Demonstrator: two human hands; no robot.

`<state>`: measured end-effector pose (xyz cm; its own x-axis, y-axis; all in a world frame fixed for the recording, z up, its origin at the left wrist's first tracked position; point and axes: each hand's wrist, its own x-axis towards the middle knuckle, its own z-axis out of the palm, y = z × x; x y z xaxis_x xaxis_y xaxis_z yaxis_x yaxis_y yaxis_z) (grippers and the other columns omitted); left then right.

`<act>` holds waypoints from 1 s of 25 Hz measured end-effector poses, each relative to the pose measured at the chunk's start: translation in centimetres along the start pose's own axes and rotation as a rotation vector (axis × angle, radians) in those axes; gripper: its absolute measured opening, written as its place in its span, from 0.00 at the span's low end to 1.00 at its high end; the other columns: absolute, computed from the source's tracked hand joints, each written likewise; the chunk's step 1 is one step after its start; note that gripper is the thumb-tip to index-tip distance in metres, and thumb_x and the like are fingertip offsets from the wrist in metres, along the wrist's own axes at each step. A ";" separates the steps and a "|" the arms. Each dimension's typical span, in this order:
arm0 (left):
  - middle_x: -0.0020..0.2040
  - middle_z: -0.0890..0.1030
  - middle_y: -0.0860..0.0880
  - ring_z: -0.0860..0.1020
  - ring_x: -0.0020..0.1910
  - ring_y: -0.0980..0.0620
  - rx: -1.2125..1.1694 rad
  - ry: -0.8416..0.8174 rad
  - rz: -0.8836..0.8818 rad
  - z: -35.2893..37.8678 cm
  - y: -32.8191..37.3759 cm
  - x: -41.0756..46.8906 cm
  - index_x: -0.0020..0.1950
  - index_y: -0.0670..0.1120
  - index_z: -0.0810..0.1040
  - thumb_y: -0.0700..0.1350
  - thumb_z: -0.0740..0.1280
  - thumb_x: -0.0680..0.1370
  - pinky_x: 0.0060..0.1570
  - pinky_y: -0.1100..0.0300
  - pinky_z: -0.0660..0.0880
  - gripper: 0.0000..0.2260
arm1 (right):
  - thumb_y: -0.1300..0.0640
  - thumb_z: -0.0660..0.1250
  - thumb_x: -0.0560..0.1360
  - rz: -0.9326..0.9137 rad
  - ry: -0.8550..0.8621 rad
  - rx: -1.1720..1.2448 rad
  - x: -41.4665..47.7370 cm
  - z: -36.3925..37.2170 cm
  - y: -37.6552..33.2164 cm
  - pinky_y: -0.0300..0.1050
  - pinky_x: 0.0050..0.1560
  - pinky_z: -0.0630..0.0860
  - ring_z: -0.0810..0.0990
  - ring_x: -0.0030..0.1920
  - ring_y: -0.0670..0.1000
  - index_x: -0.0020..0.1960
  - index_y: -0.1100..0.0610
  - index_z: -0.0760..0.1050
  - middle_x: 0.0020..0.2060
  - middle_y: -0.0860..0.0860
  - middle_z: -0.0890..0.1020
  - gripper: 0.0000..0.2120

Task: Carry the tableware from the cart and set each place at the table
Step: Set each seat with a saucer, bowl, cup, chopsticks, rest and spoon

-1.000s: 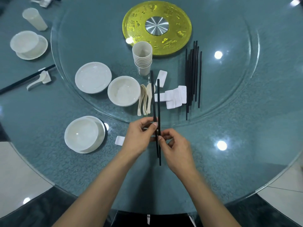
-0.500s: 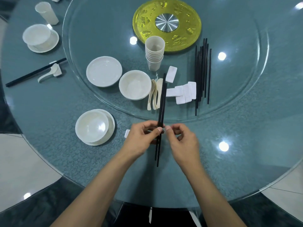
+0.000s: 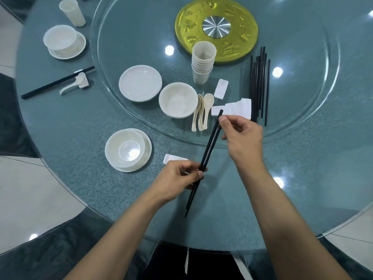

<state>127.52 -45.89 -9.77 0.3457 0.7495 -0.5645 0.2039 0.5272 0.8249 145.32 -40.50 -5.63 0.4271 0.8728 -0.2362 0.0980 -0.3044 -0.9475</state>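
Note:
A pair of black chopsticks (image 3: pixel 210 144) slants from lower left to upper right over the near table. My left hand (image 3: pixel 177 178) grips them near the middle. My right hand (image 3: pixel 240 136) pinches their far tips. Just left of my left hand a white chopstick rest (image 3: pixel 171 158) lies on the table, partly hidden by my fingers. A white bowl on a plate (image 3: pixel 129 150) sits at the near place setting, to the left.
On the glass turntable (image 3: pixel 302 126) lie a plate (image 3: pixel 140 83), a bowl (image 3: pixel 178 100), stacked cups (image 3: pixel 202 63), several spoons (image 3: pixel 201 112), white rests (image 3: pixel 236 108) and loose black chopsticks (image 3: pixel 259 83). A finished setting with bowl (image 3: pixel 62 42), cup (image 3: pixel 72 13), chopsticks (image 3: pixel 56 82) sits far left.
The chopsticks have tilted from upright to slanting right. My hands have spread apart: the right slid up to the tips, the left stayed at the middle. The view shifted left.

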 end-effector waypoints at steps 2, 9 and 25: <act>0.50 0.87 0.46 0.85 0.52 0.47 0.006 -0.024 -0.001 -0.3 -0.2 -0.4 0.56 0.49 0.86 0.41 0.72 0.79 0.50 0.54 0.83 0.08 | 0.59 0.73 0.77 0.010 0.020 0.031 -0.4 0.1 0.2 0.35 0.38 0.76 0.78 0.31 0.43 0.44 0.52 0.84 0.32 0.45 0.83 0.05; 0.47 0.87 0.44 0.86 0.45 0.47 0.018 -0.150 -0.024 -1.0 -0.3 -1.6 0.59 0.43 0.83 0.41 0.71 0.79 0.43 0.62 0.79 0.09 | 0.57 0.73 0.77 0.034 0.114 0.049 -0.6 0.2 1.0 0.38 0.39 0.76 0.80 0.34 0.46 0.49 0.52 0.82 0.36 0.51 0.83 0.01; 0.40 0.84 0.52 0.81 0.40 0.52 0.691 -0.005 0.006 -2.8 -1.6 -1.2 0.55 0.55 0.85 0.46 0.70 0.78 0.47 0.55 0.77 0.08 | 0.49 0.68 0.74 -0.609 -0.457 -1.043 -4.8 -0.5 5.8 0.60 0.78 0.52 0.77 0.64 0.51 0.47 0.44 0.85 0.49 0.43 0.84 0.07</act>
<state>124.17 -46.53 -10.47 0.3524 0.7488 -0.5614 0.7385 0.1460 0.6582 144.26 -46.61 -9.91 -0.2586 0.9629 -0.0766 0.9072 0.2149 -0.3616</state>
